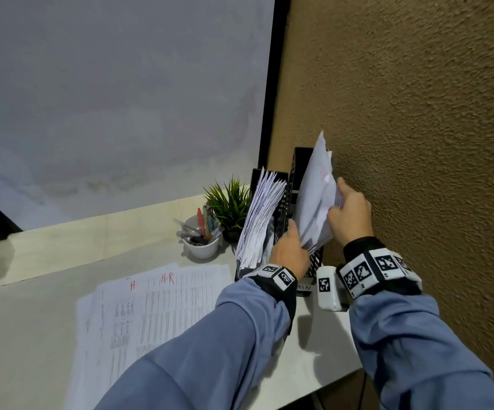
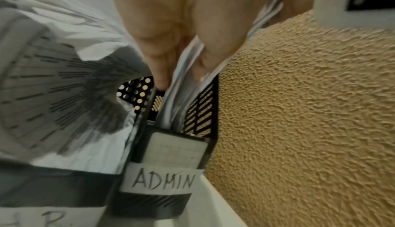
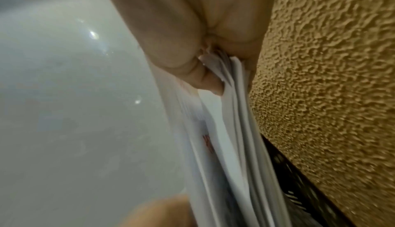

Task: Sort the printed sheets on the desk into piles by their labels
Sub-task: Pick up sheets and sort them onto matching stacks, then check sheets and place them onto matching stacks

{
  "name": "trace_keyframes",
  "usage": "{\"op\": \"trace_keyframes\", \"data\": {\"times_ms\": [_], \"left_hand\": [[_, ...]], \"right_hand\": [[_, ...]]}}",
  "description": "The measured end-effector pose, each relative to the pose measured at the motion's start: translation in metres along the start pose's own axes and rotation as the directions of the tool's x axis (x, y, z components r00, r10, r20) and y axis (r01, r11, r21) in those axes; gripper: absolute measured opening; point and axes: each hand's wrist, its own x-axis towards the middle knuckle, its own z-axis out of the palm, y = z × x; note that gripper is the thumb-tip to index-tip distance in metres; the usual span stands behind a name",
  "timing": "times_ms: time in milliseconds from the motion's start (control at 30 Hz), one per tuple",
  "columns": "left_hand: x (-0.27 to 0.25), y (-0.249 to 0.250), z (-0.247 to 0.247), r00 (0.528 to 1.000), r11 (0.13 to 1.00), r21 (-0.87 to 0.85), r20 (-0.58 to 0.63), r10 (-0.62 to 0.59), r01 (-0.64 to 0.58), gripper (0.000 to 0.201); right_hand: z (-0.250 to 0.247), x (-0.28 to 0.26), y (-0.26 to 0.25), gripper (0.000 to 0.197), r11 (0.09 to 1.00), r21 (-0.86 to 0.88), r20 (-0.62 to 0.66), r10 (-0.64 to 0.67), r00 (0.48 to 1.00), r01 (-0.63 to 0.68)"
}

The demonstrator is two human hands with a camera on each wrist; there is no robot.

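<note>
A bundle of white printed sheets (image 1: pixel 316 196) stands upright in the black mesh file holder (image 1: pixel 316 258) labelled ADMIN (image 2: pixel 162 181), against the wall. My left hand (image 1: pixel 288 250) pinches the bundle's lower edge (image 2: pixel 183 85), fingers among the sheets. My right hand (image 1: pixel 349 211) grips the bundle's right edge (image 3: pixel 230 112) higher up, thumb on the front sheet. A second holder (image 1: pixel 278 202) to the left is packed with sheets (image 1: pixel 257 220). A loose pile of printed sheets (image 1: pixel 151 315) marked HR in red lies flat on the desk (image 1: pixel 32 335).
A white cup of pens (image 1: pixel 201 241) and a small potted plant (image 1: pixel 231 208) stand behind the holders. The rough ochre wall (image 1: pixel 417 143) runs close along the right. A white tagged device (image 1: pixel 327 288) sits by my right wrist. The desk's right edge is near the holders.
</note>
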Motion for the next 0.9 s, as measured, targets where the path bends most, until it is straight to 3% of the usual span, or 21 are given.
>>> {"op": "trace_keyframes", "data": {"times_ms": [100,267,400,467,600,700,800,900], "left_hand": [[0.000,0.011,-0.005,0.986,0.999,0.000,-0.166,0.033,-0.033,0.041],[0.001,0.002,0.004,0.995,0.998,-0.015,-0.088,0.053,-0.054,0.037],[0.005,-0.008,0.006,0.993,0.994,-0.065,-0.092,0.077,-0.083,0.039],[0.007,-0.012,0.003,0.988,0.993,-0.061,-0.125,0.092,-0.100,0.037],[0.009,-0.017,-0.008,0.970,0.990,-0.050,-0.211,0.121,-0.134,0.027],[0.010,-0.011,-0.013,0.956,0.987,-0.012,-0.251,0.154,-0.162,0.029],[0.012,0.002,-0.017,0.947,0.976,0.025,-0.235,0.217,-0.217,0.034],[0.011,0.011,-0.020,0.974,0.985,0.092,-0.156,0.162,-0.149,0.040]], "right_hand": [[-0.007,0.003,-0.003,0.065,1.000,0.007,-0.053,-0.024,0.998,0.024],[0.000,-0.001,-0.001,0.066,0.998,-0.045,-0.083,-0.036,0.996,0.032],[0.021,-0.007,0.015,0.057,0.970,-0.242,0.113,-0.007,0.994,0.034],[0.027,-0.009,0.020,0.059,0.967,-0.255,0.155,0.037,0.987,0.004],[0.026,-0.005,0.015,0.063,0.974,-0.226,0.130,0.059,0.990,-0.029],[0.020,-0.003,0.006,0.055,0.971,-0.238,0.087,0.024,0.996,-0.003],[0.023,-0.004,0.002,0.047,0.971,-0.240,0.043,-0.004,0.999,0.014],[0.031,-0.007,0.006,0.031,0.969,-0.245,0.074,0.005,0.997,0.013]]}}
